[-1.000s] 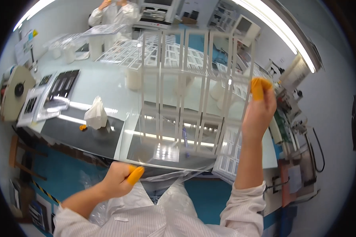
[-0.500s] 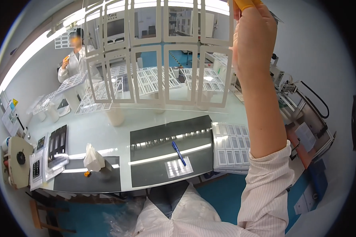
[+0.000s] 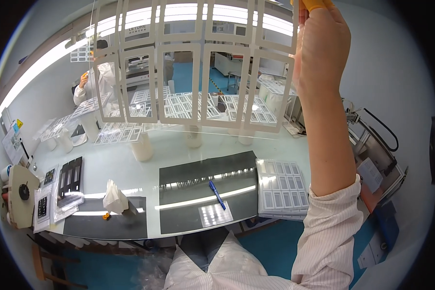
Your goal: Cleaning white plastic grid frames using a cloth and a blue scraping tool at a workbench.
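A large clear sheet with rows of white rectangular frames (image 3: 197, 84) hangs upright in front of me above the far part of the table. My right hand (image 3: 324, 50), raised at the upper right and wearing orange finger cots, is closed on the sheet's right edge; its fingertips are partly cut off by the top of the picture. Through the sheet I see more sheets of the same kind lying across the table. My left hand is out of the picture.
A blue pen (image 3: 217, 195) lies on a dark mat (image 3: 179, 193). Right of it is a stack of framed sheets (image 3: 282, 186); left are tissues (image 3: 115, 197), dark panels (image 3: 70, 179) and a tape dispenser (image 3: 21, 195). White cylinders (image 3: 142, 149) support sheets. A co-worker (image 3: 106, 77) stands far left.
My right hand and the sheet have shifted to the right, and the sheet's angle has changed slightly. The ceiling light now shows more strongly across its upper row. My view has moved a little.
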Available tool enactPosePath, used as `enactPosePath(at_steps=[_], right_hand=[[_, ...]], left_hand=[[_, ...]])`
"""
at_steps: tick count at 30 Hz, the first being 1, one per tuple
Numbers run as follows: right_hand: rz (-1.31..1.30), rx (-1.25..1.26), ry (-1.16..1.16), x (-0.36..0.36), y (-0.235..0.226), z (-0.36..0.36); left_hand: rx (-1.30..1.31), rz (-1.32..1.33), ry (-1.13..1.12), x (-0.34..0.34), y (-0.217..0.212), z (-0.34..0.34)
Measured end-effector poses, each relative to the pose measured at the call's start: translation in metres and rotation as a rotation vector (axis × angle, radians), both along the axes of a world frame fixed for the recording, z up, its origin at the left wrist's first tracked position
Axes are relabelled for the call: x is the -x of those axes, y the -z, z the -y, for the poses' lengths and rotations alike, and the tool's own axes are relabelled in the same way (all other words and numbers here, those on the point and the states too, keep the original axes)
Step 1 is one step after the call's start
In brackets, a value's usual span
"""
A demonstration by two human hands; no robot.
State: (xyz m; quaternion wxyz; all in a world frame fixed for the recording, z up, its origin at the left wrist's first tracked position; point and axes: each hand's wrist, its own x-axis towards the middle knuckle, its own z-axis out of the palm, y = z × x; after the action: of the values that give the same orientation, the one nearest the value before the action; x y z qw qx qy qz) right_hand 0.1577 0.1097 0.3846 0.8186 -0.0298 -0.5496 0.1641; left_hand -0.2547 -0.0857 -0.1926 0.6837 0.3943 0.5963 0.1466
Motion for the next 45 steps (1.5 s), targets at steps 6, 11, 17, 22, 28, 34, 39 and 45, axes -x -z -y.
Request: enactPosePath(at_steps=[6,11,17,22,28,34,39,45], right_hand=[[-0.042,0.066,-0.043,0.008,-0.002,0.005],[-0.042,0.029,-0.043,0.008,-0.006,0.006],[-0.007,0.050,-0.027,0.009,-0.003,0.011],[0.043,-0.057,-0.059,0.002,0.006,0.002],[0.034,0.050,-0.023,0.013,0.011,0.005],[0.071,0.122,0.316,0.002,0.020,-0.007],[0.031,0.140,0.227,-0.008,0.019,-0.010],[0.001,0.208,0.054,-0.011,0.020,-0.013]], left_hand=[[-0.076,-0.170,0.191,-0.004,-0.007,0.004],[-0.142,-0.314,0.371,-0.011,-0.018,0.001],[-0.219,-0.473,0.580,-0.024,-0.030,0.003],[-0.285,-0.590,0.736,-0.044,-0.038,0.006],[-0.355,-0.710,0.862,-0.076,-0.049,0.028],[-0.804,-0.787,0.148,-0.127,-0.212,-0.036],[-1.189,-0.461,-0.168,-0.144,-0.289,-0.072],[-1.339,-0.146,-0.492,-0.148,-0.330,-0.096]])
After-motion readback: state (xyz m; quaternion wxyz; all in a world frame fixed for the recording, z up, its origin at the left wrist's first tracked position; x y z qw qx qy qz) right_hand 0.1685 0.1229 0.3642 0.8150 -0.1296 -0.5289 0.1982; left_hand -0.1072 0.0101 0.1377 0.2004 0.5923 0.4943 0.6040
